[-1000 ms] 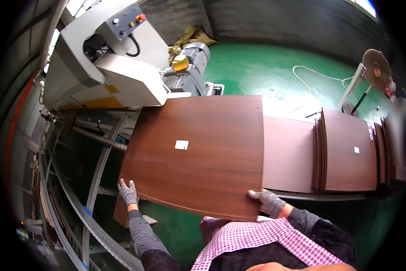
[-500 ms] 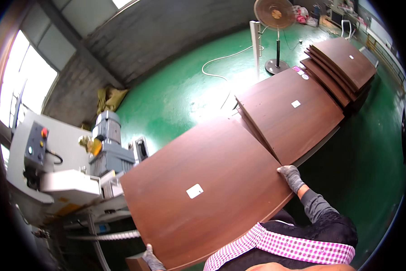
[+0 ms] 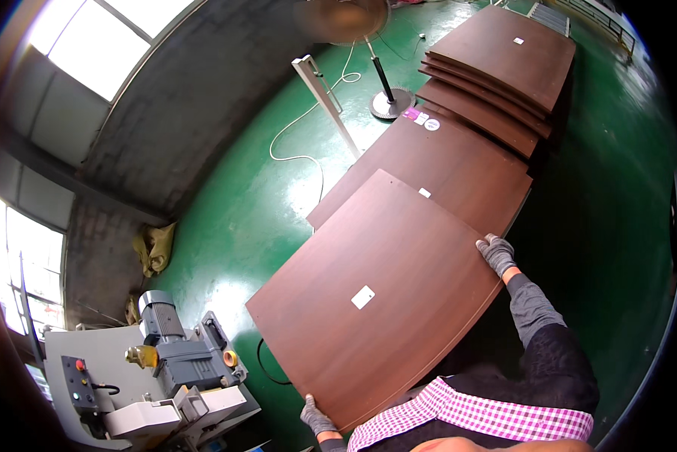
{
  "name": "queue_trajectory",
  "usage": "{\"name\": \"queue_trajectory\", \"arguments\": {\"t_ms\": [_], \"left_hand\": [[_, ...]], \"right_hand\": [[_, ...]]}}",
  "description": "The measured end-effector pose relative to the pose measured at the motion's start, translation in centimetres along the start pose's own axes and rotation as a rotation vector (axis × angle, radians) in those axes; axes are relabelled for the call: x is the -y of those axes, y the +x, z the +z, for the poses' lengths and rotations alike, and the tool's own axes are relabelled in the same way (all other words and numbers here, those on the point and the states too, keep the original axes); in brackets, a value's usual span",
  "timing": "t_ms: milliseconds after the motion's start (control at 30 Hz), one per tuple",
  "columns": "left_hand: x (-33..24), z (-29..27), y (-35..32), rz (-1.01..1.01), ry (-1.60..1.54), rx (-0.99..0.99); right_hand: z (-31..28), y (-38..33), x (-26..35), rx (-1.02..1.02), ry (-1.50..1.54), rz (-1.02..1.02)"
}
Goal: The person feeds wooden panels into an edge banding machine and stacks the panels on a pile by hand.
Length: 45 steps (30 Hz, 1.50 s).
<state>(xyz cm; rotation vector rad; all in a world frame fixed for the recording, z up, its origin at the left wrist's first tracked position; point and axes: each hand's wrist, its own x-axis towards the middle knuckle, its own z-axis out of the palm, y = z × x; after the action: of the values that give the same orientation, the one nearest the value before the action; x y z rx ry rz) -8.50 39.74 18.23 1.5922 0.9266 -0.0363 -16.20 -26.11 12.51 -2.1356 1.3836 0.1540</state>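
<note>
The gloved left hand (image 3: 317, 416) and gloved right hand (image 3: 496, 253) gripped opposite ends of a large dark-brown wooden panel (image 3: 376, 301) with a white sticker, held above the green floor (image 3: 255, 203). Stacked brown panels (image 3: 496, 68) lay just beyond; a grey machine (image 3: 165, 377) stood at its left.

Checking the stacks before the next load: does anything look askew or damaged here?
No damage shows. The far stack is fanned, its panels' edges stepped rather than flush. The panel held by the left hand and right hand overlaps the near pile at an angle. A cable trails loose across the floor.
</note>
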Motion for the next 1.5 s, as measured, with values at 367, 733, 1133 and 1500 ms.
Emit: {"name": "queue_trajectory", "arguments": {"t_ms": [367, 733, 1133, 1500], "left_hand": [[8.6, 22.9, -4.8, -0.221, 0.322, 0.425], [11.3, 31.3, -3.4, 0.080, 0.359, 0.575], [11.5, 31.8, -3.6, 0.375, 0.667, 0.725], [21.9, 4.2, -2.5, 0.100, 0.959, 0.766]], "right_hand": [[-1.4, 6.5, -0.9, -0.030, -0.404, -0.109], [-6.0, 14.2, -0.4, -0.036, -0.423, -0.033], [-3.3, 13.3, 0.9, 0.001, -0.481, 0.170], [9.6, -11.2, 6.4, -0.038, -0.651, -0.320]]}}
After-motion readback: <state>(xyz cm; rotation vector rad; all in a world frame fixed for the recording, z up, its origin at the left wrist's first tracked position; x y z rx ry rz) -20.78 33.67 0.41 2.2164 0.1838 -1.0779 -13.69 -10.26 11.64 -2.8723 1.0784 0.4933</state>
